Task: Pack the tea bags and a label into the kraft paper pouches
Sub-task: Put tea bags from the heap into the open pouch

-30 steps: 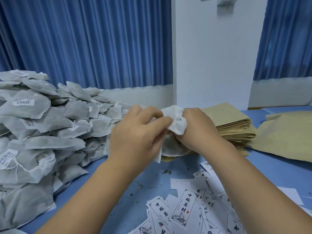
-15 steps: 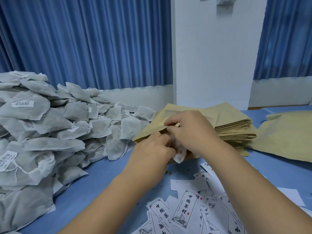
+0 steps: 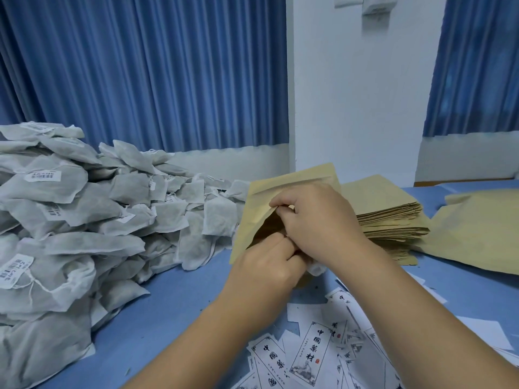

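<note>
My right hand (image 3: 316,220) is closed on the kraft pouch (image 3: 252,220): thumb and forefinger pinch the upper lip of its open mouth and hold it up off the worktop (image 3: 168,304), tilted, mouth toward me. My left hand (image 3: 264,266) is just below, touching the right. Its fingers curl in at the lower edge of the mouth, but from here I cannot tell whether they grip the paper or something inside. A white corner of a tea bag (image 3: 316,268) pokes out under my right wrist, beside the left knuckles; the rest of it is hidden.

Just behind the right hand sits a stack of flat pouches (image 3: 389,211), with looser pouch sheets (image 3: 477,234) further right. Printed labels (image 3: 309,352) lie scattered on the worktop below my forearms. To the left, a big heap of tea bags (image 3: 84,220) reaches nearly to the held pouch. Behind it all are blue curtains (image 3: 140,80) and a white wall (image 3: 351,108).
</note>
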The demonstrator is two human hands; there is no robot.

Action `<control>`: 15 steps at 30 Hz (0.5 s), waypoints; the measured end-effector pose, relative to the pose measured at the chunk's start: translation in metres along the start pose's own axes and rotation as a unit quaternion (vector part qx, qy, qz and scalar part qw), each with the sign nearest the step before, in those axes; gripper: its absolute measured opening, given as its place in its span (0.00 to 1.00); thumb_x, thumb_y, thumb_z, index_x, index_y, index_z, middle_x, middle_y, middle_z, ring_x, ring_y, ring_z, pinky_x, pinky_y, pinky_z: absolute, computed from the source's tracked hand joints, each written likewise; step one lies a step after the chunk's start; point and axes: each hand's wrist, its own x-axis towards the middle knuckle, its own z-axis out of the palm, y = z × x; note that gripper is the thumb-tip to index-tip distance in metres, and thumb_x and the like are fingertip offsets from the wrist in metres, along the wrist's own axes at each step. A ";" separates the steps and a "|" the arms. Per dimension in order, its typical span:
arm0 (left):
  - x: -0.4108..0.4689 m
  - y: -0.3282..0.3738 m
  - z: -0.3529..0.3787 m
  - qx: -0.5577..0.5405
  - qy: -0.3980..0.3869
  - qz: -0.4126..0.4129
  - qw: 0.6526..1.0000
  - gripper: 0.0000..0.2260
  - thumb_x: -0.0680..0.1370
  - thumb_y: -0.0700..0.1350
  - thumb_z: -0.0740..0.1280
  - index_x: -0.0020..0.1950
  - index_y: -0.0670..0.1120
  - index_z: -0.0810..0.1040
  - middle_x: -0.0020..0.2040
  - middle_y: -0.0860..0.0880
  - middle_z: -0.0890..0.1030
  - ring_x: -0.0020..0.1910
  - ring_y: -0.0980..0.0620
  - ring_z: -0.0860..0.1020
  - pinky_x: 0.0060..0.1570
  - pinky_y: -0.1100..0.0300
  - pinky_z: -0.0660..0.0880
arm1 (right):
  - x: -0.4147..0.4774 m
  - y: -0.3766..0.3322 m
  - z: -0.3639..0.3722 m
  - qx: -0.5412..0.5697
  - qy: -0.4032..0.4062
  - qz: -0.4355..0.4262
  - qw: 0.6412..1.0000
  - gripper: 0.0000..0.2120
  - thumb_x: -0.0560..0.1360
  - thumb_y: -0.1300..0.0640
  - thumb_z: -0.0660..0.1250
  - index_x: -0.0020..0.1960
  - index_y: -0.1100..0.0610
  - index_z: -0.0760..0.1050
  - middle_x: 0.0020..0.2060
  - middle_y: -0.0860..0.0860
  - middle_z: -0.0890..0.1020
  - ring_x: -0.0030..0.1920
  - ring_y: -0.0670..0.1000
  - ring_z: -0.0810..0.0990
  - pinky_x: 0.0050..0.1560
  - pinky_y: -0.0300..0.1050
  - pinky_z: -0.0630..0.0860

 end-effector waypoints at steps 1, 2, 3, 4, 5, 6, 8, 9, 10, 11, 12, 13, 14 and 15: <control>0.000 0.001 0.000 0.001 -0.010 -0.010 1.000 0.12 0.67 0.34 0.58 0.35 0.41 0.81 0.32 0.46 0.75 0.31 0.49 0.72 0.25 0.63 0.58 | 0.000 0.001 0.000 -0.012 0.002 0.004 1.000 0.10 0.76 0.54 0.63 0.48 0.45 0.82 0.45 0.45 0.84 0.48 0.52 0.80 0.45 0.47 0.78; 0.000 0.002 0.001 0.000 -0.023 -0.019 1.000 0.08 0.68 0.34 0.62 0.36 0.40 0.81 0.34 0.45 0.76 0.32 0.47 0.73 0.24 0.63 0.62 | 0.001 0.003 0.000 -0.019 0.005 0.009 1.000 0.09 0.76 0.54 0.63 0.47 0.46 0.82 0.45 0.46 0.84 0.48 0.53 0.80 0.45 0.48 0.78; 0.000 0.003 0.002 -0.008 -0.039 -0.031 0.999 0.04 0.70 0.35 0.66 0.38 0.40 0.81 0.36 0.45 0.77 0.34 0.46 0.75 0.24 0.60 0.68 | 0.001 0.005 0.000 -0.017 0.010 0.015 1.000 0.09 0.76 0.54 0.63 0.47 0.46 0.82 0.45 0.46 0.84 0.48 0.53 0.80 0.46 0.48 0.78; 0.000 0.003 0.002 -0.022 -0.059 -0.048 0.997 0.03 0.72 0.39 0.69 0.41 0.40 0.81 0.39 0.44 0.77 0.38 0.45 0.76 0.28 0.56 0.73 | 0.002 0.008 0.000 -0.007 0.016 0.022 1.000 0.09 0.76 0.54 0.63 0.48 0.46 0.82 0.45 0.46 0.84 0.48 0.53 0.80 0.47 0.48 0.78; 0.001 0.002 0.002 -0.036 -0.084 -0.066 0.994 0.07 0.73 0.44 0.70 0.43 0.40 0.80 0.42 0.44 0.77 0.42 0.45 0.77 0.34 0.52 0.75 | 0.002 0.011 -0.001 0.007 0.023 0.032 0.999 0.09 0.76 0.54 0.63 0.48 0.45 0.82 0.46 0.46 0.84 0.48 0.53 0.80 0.47 0.47 0.77; 0.002 -0.001 0.002 -0.042 -0.112 -0.075 0.990 0.12 0.74 0.49 0.70 0.46 0.40 0.80 0.46 0.44 0.77 0.47 0.45 0.76 0.41 0.50 0.76 | 0.003 0.013 -0.002 0.023 0.030 0.043 0.998 0.10 0.76 0.55 0.64 0.49 0.45 0.83 0.47 0.46 0.84 0.49 0.52 0.80 0.48 0.46 0.76; 0.004 -0.005 0.001 -0.016 -0.157 -0.060 0.986 0.21 0.68 0.54 0.76 0.50 0.40 0.80 0.52 0.44 0.78 0.55 0.43 0.76 0.53 0.49 0.75 | 0.005 0.017 -0.003 0.058 0.039 0.059 0.996 0.09 0.76 0.55 0.65 0.50 0.45 0.83 0.47 0.45 0.84 0.48 0.51 0.81 0.50 0.45 0.77; 0.004 -0.008 0.000 0.014 -0.176 -0.046 0.983 0.25 0.63 0.54 0.79 0.52 0.39 0.80 0.54 0.43 0.79 0.57 0.42 0.77 0.57 0.48 0.75 | 0.006 0.018 -0.003 0.076 0.041 0.060 0.994 0.09 0.76 0.55 0.65 0.50 0.46 0.83 0.46 0.46 0.85 0.46 0.51 0.81 0.50 0.47 0.77; 0.003 -0.010 0.001 0.042 -0.184 -0.036 0.981 0.29 0.59 0.54 0.81 0.53 0.39 0.80 0.56 0.43 0.79 0.59 0.41 0.77 0.59 0.48 0.74 | 0.006 0.017 -0.003 0.091 0.044 0.057 0.993 0.09 0.76 0.55 0.66 0.49 0.46 0.84 0.44 0.46 0.85 0.44 0.52 0.81 0.49 0.48 0.78; 0.002 -0.012 0.002 0.065 -0.181 -0.034 0.981 0.31 0.58 0.52 0.82 0.55 0.39 0.80 0.58 0.43 0.79 0.61 0.40 0.76 0.61 0.47 0.73 | 0.006 0.016 -0.004 0.103 0.045 0.053 0.992 0.08 0.76 0.55 0.66 0.48 0.47 0.84 0.42 0.46 0.85 0.43 0.52 0.81 0.49 0.49 0.78; 0.000 -0.013 0.004 0.082 -0.165 -0.033 0.982 0.29 0.59 0.48 0.81 0.56 0.40 0.80 0.58 0.42 0.79 0.61 0.41 0.76 0.60 0.48 0.73 | 0.006 0.014 -0.004 0.111 0.043 0.046 0.992 0.09 0.76 0.55 0.66 0.48 0.47 0.84 0.42 0.46 0.85 0.43 0.51 0.81 0.48 0.49 0.78; -0.002 -0.015 0.007 0.089 -0.133 -0.035 0.986 0.24 0.61 0.43 0.79 0.55 0.40 0.80 0.58 0.42 0.79 0.59 0.41 0.77 0.58 0.49 0.72 | 0.005 0.011 -0.004 0.117 0.037 0.038 0.992 0.09 0.76 0.56 0.65 0.49 0.47 0.84 0.43 0.46 0.85 0.44 0.51 0.81 0.49 0.49 0.78; -0.004 -0.017 0.010 0.088 -0.095 -0.041 0.991 0.20 0.64 0.39 0.76 0.54 0.39 0.80 0.57 0.41 0.79 0.57 0.41 0.77 0.55 0.51 0.72 | 0.005 0.008 -0.004 0.122 0.030 0.027 0.992 0.09 0.76 0.56 0.65 0.49 0.47 0.84 0.44 0.46 0.85 0.45 0.51 0.82 0.50 0.49 0.78; -0.005 -0.018 0.011 0.082 -0.067 -0.055 0.993 0.17 0.64 0.36 0.74 0.53 0.39 0.80 0.56 0.41 0.79 0.53 0.42 0.77 0.50 0.52 0.72 | 0.004 0.005 -0.004 0.122 0.022 0.014 0.992 0.09 0.76 0.56 0.65 0.50 0.47 0.84 0.46 0.46 0.85 0.48 0.51 0.82 0.51 0.49 0.78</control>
